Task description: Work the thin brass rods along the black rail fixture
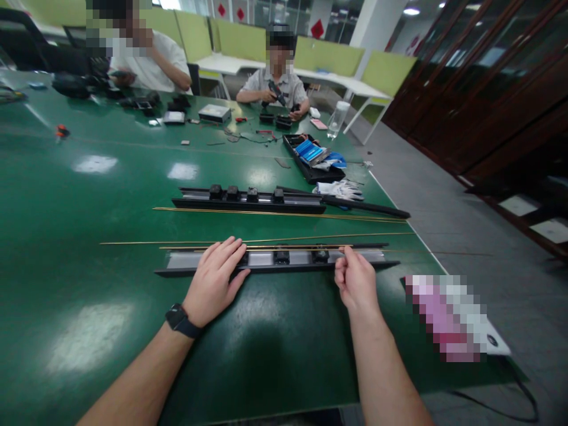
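A long black-edged channel (261,259) with a silvery inside lies across the green table in front of me. Small black blocks (281,254) sit in it, one of them partly covered by my left hand (217,277). That hand lies flat over the channel's left part, fingers stretched out, and wears a dark watch at the wrist. Thin brass-coloured rods (293,246) run along the channel's far edge, passing at the left fingertips. Near the channel's right end, my right hand (357,277) is closed, thumb and forefinger pinching a thin rod; its exact grip is partly hidden.
Behind lies a second channel (248,205) with several black blocks and more rods beside it. White gloves (339,190) and a black tray (310,171) of tools stand beyond. A pixelated object (452,319) is at the right edge. Two people sit across the table (110,195).
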`<state>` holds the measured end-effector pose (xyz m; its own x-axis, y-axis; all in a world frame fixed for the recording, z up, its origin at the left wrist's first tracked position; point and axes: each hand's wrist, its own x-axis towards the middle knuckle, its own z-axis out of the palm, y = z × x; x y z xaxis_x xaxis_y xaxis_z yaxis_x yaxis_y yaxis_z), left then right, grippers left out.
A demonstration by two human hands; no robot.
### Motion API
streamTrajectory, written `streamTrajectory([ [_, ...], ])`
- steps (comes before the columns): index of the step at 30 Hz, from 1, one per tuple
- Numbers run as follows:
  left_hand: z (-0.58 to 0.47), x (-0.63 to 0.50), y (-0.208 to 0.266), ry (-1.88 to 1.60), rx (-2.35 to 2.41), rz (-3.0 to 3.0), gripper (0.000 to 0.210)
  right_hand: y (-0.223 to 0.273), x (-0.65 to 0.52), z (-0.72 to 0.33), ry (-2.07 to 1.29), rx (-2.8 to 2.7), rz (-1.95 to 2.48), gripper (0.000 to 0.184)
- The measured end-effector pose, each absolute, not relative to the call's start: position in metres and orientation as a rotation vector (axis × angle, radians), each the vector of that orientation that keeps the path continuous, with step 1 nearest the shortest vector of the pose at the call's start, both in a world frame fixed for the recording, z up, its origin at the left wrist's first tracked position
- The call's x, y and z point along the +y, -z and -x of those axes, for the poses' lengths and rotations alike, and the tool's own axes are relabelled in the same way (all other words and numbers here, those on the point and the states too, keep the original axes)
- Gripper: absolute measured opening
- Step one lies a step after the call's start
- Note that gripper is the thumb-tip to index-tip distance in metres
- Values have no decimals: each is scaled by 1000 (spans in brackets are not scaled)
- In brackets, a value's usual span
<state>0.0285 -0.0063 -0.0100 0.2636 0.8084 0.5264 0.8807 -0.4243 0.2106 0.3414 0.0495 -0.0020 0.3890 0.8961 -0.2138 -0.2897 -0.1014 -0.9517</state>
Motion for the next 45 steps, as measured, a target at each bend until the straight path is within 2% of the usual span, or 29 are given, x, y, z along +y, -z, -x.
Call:
streamTrajectory([
  [25, -31, -6, 12, 941, -1598, 2389, 51, 1, 48, -342, -1228, -689, 1273, 38],
  [45, -30, -5, 14, 950, -1612, 2393, 53, 2, 49, -344, -1166, -668, 1254, 38],
])
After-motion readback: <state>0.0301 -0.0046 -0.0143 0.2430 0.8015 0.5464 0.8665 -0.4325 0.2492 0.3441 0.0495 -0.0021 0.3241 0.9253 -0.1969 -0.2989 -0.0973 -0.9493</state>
